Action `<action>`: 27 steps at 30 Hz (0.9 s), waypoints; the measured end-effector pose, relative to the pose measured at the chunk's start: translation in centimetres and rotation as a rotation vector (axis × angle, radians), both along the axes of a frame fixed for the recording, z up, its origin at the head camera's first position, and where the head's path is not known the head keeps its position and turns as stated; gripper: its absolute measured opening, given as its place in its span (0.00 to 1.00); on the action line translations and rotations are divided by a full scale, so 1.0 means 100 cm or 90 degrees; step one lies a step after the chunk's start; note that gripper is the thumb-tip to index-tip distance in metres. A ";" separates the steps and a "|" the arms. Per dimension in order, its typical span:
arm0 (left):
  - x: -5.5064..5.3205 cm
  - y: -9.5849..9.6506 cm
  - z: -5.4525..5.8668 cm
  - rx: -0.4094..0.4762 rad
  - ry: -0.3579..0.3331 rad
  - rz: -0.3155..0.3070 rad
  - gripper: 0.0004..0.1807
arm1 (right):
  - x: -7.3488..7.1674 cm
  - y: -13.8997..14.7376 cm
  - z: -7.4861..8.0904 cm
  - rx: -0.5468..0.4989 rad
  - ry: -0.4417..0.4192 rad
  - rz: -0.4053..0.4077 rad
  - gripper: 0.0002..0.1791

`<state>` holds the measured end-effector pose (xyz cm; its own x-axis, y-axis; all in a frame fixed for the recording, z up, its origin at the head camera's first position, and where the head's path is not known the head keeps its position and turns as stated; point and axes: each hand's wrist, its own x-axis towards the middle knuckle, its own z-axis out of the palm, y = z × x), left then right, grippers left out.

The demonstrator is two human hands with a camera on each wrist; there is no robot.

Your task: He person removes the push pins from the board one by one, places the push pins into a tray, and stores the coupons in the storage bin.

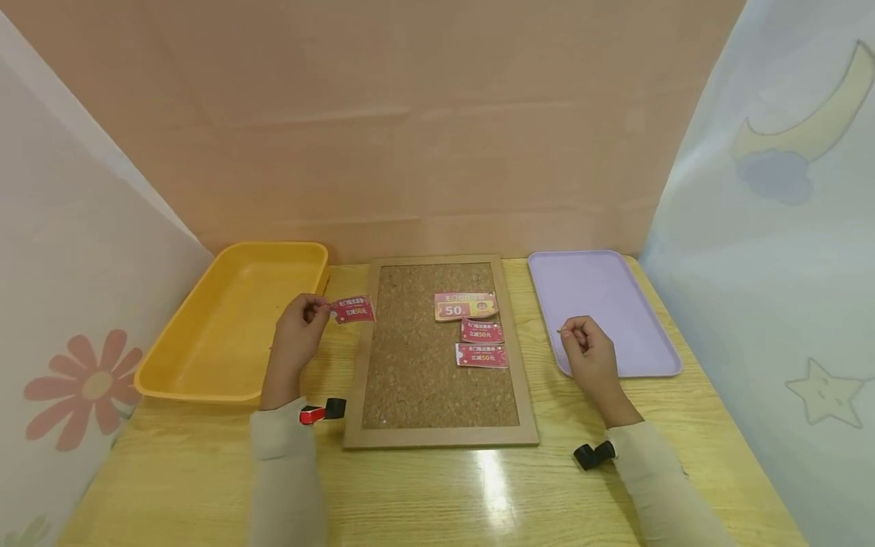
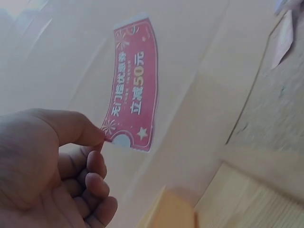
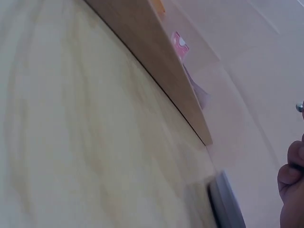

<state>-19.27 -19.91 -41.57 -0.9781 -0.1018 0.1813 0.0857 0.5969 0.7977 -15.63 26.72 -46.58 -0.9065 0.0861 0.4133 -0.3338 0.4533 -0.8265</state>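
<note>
My left hand (image 1: 299,327) pinches a red paper coupon (image 1: 353,309) by one short end, between thumb and forefinger. The coupon (image 2: 136,85), slightly curved, reaches over the left frame edge of the cork board (image 1: 417,380) in the head view. Three more coupons sit at the board's right side: a large pink and yellow coupon (image 1: 466,305), a small red one (image 1: 481,331) below it, and another red coupon (image 1: 481,355) lowest. Over the near left part of the purple tray, my right hand (image 1: 589,355) pinches a small silver thumbtack (image 3: 299,107) at its fingertips.
A deep yellow tray (image 1: 198,396) stands left of the board, partly behind the left forearm. The flat purple tray (image 1: 615,304) lies to the right. Wooden tabletop (image 1: 424,494) runs in front, with a cloth backdrop (image 1: 410,152) behind and patterned side panels.
</note>
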 end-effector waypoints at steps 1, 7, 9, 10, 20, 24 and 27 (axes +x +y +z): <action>0.001 -0.005 0.000 0.007 -0.003 0.019 0.16 | -0.003 0.005 -0.004 0.006 -0.001 -0.016 0.02; 0.007 -0.034 -0.002 0.087 -0.030 0.149 0.19 | -0.010 0.029 -0.010 0.066 -0.010 -0.093 0.05; 0.010 -0.042 -0.004 0.117 -0.038 0.195 0.19 | -0.011 0.036 -0.009 0.089 -0.020 -0.119 0.06; 0.010 -0.046 -0.005 0.139 -0.039 0.217 0.18 | -0.011 0.039 -0.009 0.099 -0.024 -0.129 0.07; 0.014 -0.067 -0.016 0.264 -0.090 0.320 0.17 | -0.014 0.061 -0.008 0.183 -0.128 -0.201 0.10; 0.014 -0.071 -0.022 0.313 -0.101 0.328 0.14 | -0.014 0.065 -0.011 0.175 -0.149 -0.209 0.12; 0.014 -0.071 -0.024 0.342 -0.092 0.337 0.11 | -0.015 0.068 -0.015 0.170 -0.153 -0.211 0.12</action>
